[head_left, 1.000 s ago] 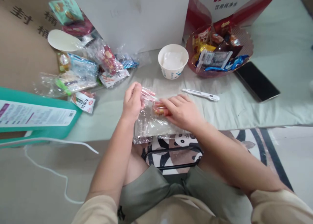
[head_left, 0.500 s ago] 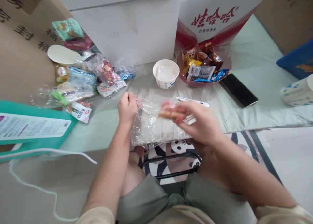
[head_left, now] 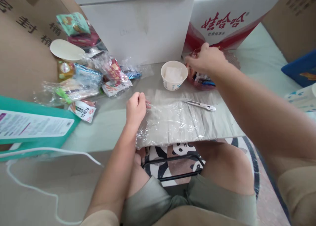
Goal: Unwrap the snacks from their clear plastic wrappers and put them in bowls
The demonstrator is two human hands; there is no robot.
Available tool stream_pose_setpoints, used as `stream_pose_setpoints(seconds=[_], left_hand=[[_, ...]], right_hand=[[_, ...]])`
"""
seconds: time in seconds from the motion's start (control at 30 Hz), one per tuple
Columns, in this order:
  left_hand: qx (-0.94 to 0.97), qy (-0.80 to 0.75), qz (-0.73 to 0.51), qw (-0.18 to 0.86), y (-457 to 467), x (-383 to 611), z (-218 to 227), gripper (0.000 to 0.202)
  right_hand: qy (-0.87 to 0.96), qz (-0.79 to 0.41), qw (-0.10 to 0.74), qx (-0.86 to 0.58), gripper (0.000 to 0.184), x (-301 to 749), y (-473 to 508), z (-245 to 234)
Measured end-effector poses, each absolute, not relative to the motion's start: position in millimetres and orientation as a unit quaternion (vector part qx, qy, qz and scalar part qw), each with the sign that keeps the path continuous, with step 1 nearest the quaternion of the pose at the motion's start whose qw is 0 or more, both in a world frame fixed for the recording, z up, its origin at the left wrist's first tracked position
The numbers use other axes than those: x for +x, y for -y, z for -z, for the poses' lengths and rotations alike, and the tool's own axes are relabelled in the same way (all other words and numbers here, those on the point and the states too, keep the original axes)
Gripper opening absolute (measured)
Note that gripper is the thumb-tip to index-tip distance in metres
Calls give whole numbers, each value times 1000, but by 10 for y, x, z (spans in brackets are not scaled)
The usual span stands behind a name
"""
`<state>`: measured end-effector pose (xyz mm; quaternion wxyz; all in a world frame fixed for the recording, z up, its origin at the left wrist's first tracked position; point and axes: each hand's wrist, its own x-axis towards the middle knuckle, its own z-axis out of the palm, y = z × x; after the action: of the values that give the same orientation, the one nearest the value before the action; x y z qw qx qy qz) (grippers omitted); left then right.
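My left hand [head_left: 136, 108] is closed at the left end of a clear plastic bag [head_left: 170, 120], which lies flat and crinkled on the cloth-covered surface. My right hand [head_left: 207, 59] reaches over the pinkish glass bowl [head_left: 232, 58] of wrapped snacks, its fingertips pointing down; what they touch or hold is hidden. Left of that bowl stands a paper cup [head_left: 174, 76] with whitish, translucent contents. A white utility knife [head_left: 201, 105] lies just right of the bag.
Wrapped snacks [head_left: 84, 83] and a white scoop [head_left: 66, 50] crowd the left side. White cartons [head_left: 140, 32] close off the back. A green container [head_left: 37, 120] is at left, a blue item [head_left: 300, 68] and another paper cup [head_left: 301, 98] at right.
My right hand has moved away from above the bag, where it held a tan, stick-like piece, up to the glass bowl. My left hand stays at the bag. My right arm now covers the phone.
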<state>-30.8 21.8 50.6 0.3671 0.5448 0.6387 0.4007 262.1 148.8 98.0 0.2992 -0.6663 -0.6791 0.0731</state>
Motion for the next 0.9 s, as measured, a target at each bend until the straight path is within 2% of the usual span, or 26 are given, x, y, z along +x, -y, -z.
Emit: stream_pose_setpoints(seconds=[0.1, 0.17, 0.23, 0.33, 0.43, 0.5, 0.57, 0.63, 0.7, 0.73, 0.8, 0.9], left_hand=[[555, -625, -403, 371, -200, -327, -531, 34], [564, -604, -409, 387, -188, -336, -552, 33], [575, -569, -406, 426, -169, -338, -585, 33], [597, -512, -366, 497, -122, -345, -647, 31], [595, -491, -325, 546, -69, -395, -682, 28], [589, -489, -319, 559, -45, -458, -678, 28], [594, -481, -329, 554, -37, -528, -653, 28], [606, -481, -335, 537, -46, -584, -608, 35], [610, -512, -334, 504, -69, -616, -546, 50], [607, -533, -336, 485, -85, -623, -511, 56], [594, -565, -354, 450, -122, -624, -443, 57], [569, -574, -402, 430, -179, -610, -377, 56]], right_hand=[[614, -31, 245, -750, 36, 2531, -1180, -1211], [636, -9, 300, -711, 18, 2441, -796, -1340], [684, -47, 332, -648, 14, 2341, -362, -1304], [782, -118, 329, -517, 46, 2209, 147, -930], [784, -104, 334, -513, 73, 2141, 308, -482], [762, -89, 335, -547, 82, 2134, 258, -305], [742, -101, 315, -582, 73, 2151, 170, -245], [729, -134, 302, -600, 48, 2187, 109, -261], [716, -158, 330, -595, 25, 2245, 105, -299], [709, -162, 360, -584, 20, 2284, 123, -313], [695, -158, 430, -554, 28, 2375, 178, -312], [696, -166, 469, -518, 65, 2495, 234, -236]])
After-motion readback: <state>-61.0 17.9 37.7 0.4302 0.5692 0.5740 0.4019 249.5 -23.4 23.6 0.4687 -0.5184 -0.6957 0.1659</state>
